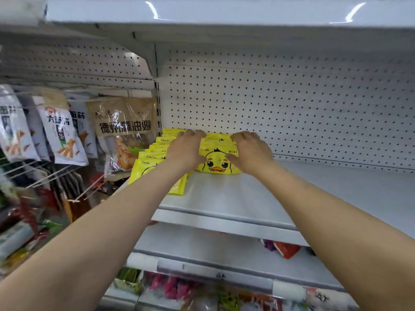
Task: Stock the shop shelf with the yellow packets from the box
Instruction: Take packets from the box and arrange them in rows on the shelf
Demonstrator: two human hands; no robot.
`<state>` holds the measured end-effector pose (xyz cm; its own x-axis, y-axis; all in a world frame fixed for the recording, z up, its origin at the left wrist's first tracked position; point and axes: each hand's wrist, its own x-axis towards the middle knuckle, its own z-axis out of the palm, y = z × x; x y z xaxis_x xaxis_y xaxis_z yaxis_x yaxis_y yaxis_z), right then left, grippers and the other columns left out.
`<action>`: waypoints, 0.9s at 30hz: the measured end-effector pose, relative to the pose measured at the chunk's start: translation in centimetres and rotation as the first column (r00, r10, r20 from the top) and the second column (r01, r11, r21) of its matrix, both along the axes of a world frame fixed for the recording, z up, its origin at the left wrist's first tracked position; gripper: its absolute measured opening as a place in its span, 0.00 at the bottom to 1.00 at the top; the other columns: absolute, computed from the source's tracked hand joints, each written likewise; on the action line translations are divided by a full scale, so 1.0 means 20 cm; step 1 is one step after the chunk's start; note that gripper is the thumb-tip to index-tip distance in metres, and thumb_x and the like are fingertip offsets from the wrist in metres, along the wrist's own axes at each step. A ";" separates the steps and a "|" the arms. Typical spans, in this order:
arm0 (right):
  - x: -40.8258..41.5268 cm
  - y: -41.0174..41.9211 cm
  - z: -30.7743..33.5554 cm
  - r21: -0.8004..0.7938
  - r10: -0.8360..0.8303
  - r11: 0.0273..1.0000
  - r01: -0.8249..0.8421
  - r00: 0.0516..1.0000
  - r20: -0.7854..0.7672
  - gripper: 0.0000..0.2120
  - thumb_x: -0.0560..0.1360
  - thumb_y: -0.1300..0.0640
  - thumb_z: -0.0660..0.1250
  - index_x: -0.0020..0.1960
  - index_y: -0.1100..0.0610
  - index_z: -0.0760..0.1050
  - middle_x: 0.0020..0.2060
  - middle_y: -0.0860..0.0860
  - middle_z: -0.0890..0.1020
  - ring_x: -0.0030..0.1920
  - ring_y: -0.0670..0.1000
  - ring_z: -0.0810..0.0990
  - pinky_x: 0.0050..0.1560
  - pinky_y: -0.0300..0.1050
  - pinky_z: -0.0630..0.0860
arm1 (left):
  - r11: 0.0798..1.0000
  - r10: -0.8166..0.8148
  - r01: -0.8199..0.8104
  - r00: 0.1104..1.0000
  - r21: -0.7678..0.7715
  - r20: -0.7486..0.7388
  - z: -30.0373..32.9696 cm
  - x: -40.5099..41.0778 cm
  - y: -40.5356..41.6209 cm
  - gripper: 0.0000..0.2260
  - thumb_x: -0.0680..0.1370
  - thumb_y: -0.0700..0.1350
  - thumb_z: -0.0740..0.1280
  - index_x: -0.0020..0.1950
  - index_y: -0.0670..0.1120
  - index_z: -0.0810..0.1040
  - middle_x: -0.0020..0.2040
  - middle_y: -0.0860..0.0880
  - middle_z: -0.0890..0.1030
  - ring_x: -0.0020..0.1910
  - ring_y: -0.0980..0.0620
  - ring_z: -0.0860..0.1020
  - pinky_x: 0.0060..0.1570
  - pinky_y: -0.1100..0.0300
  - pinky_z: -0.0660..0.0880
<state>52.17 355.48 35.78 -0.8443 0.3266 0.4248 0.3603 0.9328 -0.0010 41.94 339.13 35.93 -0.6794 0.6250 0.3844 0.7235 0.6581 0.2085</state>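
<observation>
Both hands on yellow packets [216, 161] | left hand [184, 149] fingers curled over top | right hand [249, 151] likewise, thumb on front

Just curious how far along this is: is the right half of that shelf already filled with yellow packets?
No, the shelf lies bare on the right; the yellow duck packets sit only at its left end.
</observation>
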 end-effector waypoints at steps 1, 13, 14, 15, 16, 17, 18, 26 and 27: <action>0.04 -0.04 0.02 -0.002 0.023 1.000 -0.023 1.000 -0.020 0.28 0.77 0.41 0.65 0.72 0.53 0.67 0.68 0.54 0.71 0.69 0.57 0.67 0.62 0.53 0.72 | 1.000 0.014 -0.014 1.000 0.017 0.001 0.00 0.05 -0.06 0.33 0.70 0.51 0.75 0.72 0.51 0.66 0.66 0.44 0.71 0.67 0.41 0.68 0.61 0.47 0.72; 0.50 -0.63 -0.06 -0.168 0.376 0.900 -0.402 0.912 -0.167 0.25 0.77 0.44 0.66 0.72 0.49 0.68 0.71 0.51 0.70 0.73 0.54 0.64 0.69 0.50 0.65 | 0.967 0.205 -0.190 0.976 0.167 -0.076 -0.11 0.66 -0.81 0.27 0.73 0.55 0.72 0.70 0.50 0.70 0.63 0.44 0.73 0.63 0.41 0.70 0.62 0.47 0.69; 0.53 -0.68 -0.09 -0.182 0.407 0.882 -0.435 0.897 -0.170 0.26 0.77 0.44 0.66 0.73 0.49 0.68 0.72 0.51 0.69 0.73 0.54 0.63 0.70 0.49 0.64 | 0.963 0.217 -0.202 0.974 0.177 -0.069 -0.13 0.70 -0.87 0.27 0.73 0.55 0.71 0.70 0.50 0.70 0.63 0.44 0.73 0.63 0.41 0.70 0.62 0.47 0.69; 0.56 -0.73 -0.12 -0.197 0.433 0.866 -0.460 0.886 -0.163 0.26 0.77 0.44 0.66 0.73 0.48 0.68 0.73 0.51 0.68 0.74 0.54 0.62 0.70 0.49 0.63 | 0.960 0.227 -0.211 0.971 0.183 -0.069 -0.15 0.75 -0.92 0.27 0.74 0.55 0.71 0.71 0.50 0.70 0.64 0.45 0.73 0.63 0.41 0.70 0.63 0.48 0.69; 0.58 -0.78 -0.14 -0.209 0.455 0.853 -0.478 0.878 -0.150 0.26 0.78 0.44 0.66 0.74 0.48 0.67 0.74 0.51 0.67 0.75 0.54 0.61 0.71 0.49 0.63 | 0.956 0.240 -0.224 0.968 0.188 -0.070 -0.18 0.79 -0.98 0.27 0.74 0.55 0.70 0.71 0.51 0.70 0.65 0.46 0.72 0.64 0.41 0.70 0.64 0.48 0.69; 0.60 -0.82 -0.17 -0.218 0.471 0.845 -0.489 0.872 -0.133 0.26 0.78 0.44 0.65 0.74 0.47 0.66 0.75 0.51 0.66 0.75 0.54 0.60 0.71 0.50 0.63 | 0.952 0.254 -0.236 0.964 0.196 -0.072 -0.21 0.83 -1.03 0.27 0.74 0.55 0.70 0.71 0.51 0.70 0.66 0.47 0.72 0.65 0.42 0.69 0.64 0.49 0.68; 0.62 -0.85 -0.19 -0.223 0.484 0.838 -0.498 0.867 -0.118 0.26 0.78 0.43 0.65 0.74 0.47 0.66 0.75 0.51 0.65 0.75 0.54 0.59 0.70 0.50 0.64 | 0.947 0.269 -0.250 0.960 0.202 -0.073 -0.23 0.87 -1.07 0.27 0.75 0.55 0.70 0.71 0.51 0.70 0.66 0.47 0.71 0.66 0.42 0.69 0.65 0.49 0.67; 0.54 -1.16 -0.29 -0.215 0.575 0.787 -0.578 0.814 -0.082 0.26 0.78 0.43 0.65 0.73 0.49 0.67 0.75 0.52 0.64 0.75 0.53 0.58 0.72 0.48 0.60 | 0.926 0.352 -0.334 0.932 0.175 -0.084 -0.39 0.94 -1.39 0.25 0.76 0.54 0.69 0.72 0.51 0.69 0.69 0.45 0.70 0.67 0.42 0.69 0.63 0.49 0.71; 0.51 -1.21 -0.30 -0.214 0.582 0.784 -0.583 0.810 -0.074 0.26 0.78 0.43 0.65 0.74 0.49 0.67 0.76 0.52 0.64 0.76 0.53 0.58 0.72 0.49 0.60 | 0.922 0.361 -0.343 0.929 0.178 -0.081 -0.41 0.91 -1.44 0.25 0.76 0.54 0.70 0.71 0.51 0.69 0.69 0.45 0.70 0.67 0.42 0.69 0.63 0.48 0.72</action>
